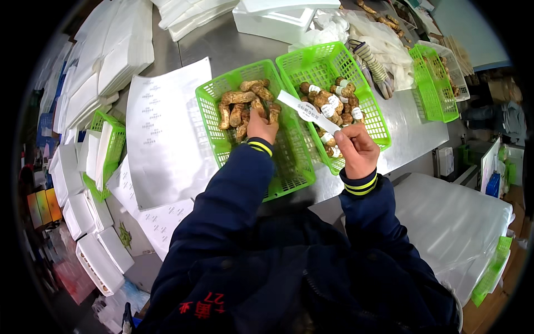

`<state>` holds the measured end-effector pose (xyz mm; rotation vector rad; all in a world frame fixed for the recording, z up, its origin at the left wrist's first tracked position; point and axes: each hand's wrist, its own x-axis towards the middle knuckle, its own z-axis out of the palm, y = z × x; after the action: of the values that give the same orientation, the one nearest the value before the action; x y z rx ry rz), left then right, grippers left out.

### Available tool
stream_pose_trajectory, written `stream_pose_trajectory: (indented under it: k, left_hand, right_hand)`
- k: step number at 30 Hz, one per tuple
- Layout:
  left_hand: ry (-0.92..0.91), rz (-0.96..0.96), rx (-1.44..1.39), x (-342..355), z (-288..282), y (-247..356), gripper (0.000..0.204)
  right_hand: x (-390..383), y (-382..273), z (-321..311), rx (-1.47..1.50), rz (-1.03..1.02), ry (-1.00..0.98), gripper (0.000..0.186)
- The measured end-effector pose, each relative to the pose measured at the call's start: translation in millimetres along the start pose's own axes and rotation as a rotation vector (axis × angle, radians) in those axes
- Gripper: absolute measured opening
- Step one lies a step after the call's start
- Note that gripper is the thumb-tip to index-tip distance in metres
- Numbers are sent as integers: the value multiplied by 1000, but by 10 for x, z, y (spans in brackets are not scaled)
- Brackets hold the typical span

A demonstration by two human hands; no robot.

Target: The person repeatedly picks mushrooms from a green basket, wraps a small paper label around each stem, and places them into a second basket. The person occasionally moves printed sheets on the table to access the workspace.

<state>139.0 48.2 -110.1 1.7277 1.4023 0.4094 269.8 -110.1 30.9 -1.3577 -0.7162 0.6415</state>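
Observation:
My left hand point(262, 128) is down in the left green plastic basket point(293, 158), its fingers closed round a brown mushroom point(257, 106); the fingertips are partly hidden. Around it lie several bare, thick-stemmed mushrooms point(236, 98), grouped toward the far end. Between thumb and fingers my right hand point(359, 149) pinches one end of a white paper label strip point(307, 112). That strip slants up to the left, above the near side of the right green basket point(314, 54). In this second basket sit several mushrooms point(324, 101) with white paper bands round their stems.
Printed label sheets point(167, 133) lie left of the baskets on the metal table point(208, 44). White foam boxes point(272, 25) and stacked foam lids point(125, 50) stand behind and left. A striped glove point(371, 64) lies right, beyond it another green basket point(436, 89).

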Motion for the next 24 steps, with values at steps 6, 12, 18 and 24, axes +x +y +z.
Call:
stream_pose_trajectory:
  k: [6,12,18,24]
  left_hand:
    - [-615,-355,-1352,-327,-625,-29,33]
    - [-680,-213,-1406,-775,-1217,171,36]
    - [-528,-188,-1356,-943,-1361,21,43]
    - [-531,38,-1388,-1129,-1508,-54,46]
  right_hand:
    - [62,41,137,180,105,-129,4]
    - [7,115,520,456,240,-288,3]
    - [-75,-56,870,518,163,-420,4]
    - [-192,-22,1105,366,224,-424,4]
